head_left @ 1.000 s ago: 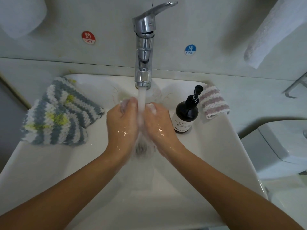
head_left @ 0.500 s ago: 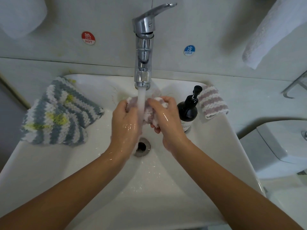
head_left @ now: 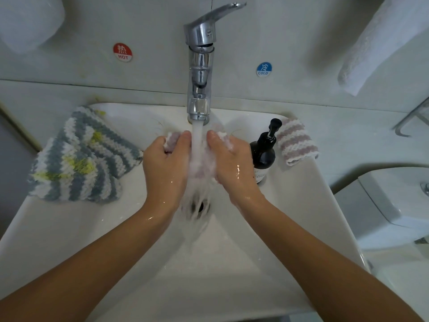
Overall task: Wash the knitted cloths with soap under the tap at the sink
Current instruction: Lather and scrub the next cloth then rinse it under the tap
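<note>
Tap (head_left: 200,66): polished chrome metal, mirror-glossy.
Sink (head_left: 301,205): white glazed ceramic, smooth, wet sheen.
Grey-striped cloths (head_left: 79,156): chunky knitted yarn, matt, ribbed.
Pink-striped cloth (head_left: 296,142): fluffy knit, matt.
Soap bottle (head_left: 263,156): dark, glossy; black matt pump.
Towel (head_left: 376,47): white terry, rough nap.

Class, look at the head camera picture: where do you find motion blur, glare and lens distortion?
Head view: the water stream and the pink cloth under it are smeared; wet highlights glint on the right hand and chrome tap; the sink edges bow, wide-angle.
</note>
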A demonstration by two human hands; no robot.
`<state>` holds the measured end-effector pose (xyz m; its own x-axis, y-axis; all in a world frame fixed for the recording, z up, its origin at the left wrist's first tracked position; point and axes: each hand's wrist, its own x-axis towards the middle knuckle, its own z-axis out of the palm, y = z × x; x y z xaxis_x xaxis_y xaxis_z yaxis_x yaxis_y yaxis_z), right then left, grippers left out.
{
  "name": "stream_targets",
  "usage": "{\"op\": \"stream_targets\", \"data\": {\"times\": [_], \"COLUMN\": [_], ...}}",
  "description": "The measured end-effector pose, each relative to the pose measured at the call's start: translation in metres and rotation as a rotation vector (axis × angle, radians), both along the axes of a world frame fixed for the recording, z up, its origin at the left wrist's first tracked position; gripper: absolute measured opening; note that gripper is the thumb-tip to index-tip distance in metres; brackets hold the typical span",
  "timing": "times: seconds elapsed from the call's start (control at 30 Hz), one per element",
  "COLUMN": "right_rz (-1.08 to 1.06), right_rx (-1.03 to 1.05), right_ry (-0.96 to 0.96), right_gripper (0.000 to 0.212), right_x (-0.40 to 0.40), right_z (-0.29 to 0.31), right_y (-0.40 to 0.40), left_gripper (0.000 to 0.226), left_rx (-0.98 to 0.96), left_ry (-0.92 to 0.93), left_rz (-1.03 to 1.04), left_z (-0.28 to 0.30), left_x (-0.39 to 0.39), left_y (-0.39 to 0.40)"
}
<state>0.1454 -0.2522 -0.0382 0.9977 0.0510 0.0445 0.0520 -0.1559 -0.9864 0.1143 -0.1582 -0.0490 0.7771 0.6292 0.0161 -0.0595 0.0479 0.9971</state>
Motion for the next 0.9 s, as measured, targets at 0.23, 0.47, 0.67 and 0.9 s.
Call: {"op": "stream_targets", "data": {"times": [0.23,0.47,0.67,0.9], "right_rz": [0.056,0.152,0.025,-0.048], "right_rx": [0.002,-0.017,0.072,-0.008], "right_ry": [0.039,0.1,-0.078,-0.021], "right_gripper": [0.028,0.036,0.031,0.041], "right_x": [-0.006,-0.02,-0.026,-0.012], "right_z": [0.002,-0.005,-0.001,-0.012], "right_y": [0.0,0.013,0.019,0.012], "left_gripper": [0.034,0.032,0.049,0.04], "left_rx": [-0.001,0.092,0.069,0.267], "left_ry": [0.016,0.086,0.024,0.029], "left_rz": [-0.04,-0.091,-0.037,-0.079], "left_z": [-0.001,-0.006,-0.003,-0.008], "left_x": [-0.005,-0.009,-0.004,-0.016], "left_y": [-0.004,-0.014,-0.014,-0.03]}}
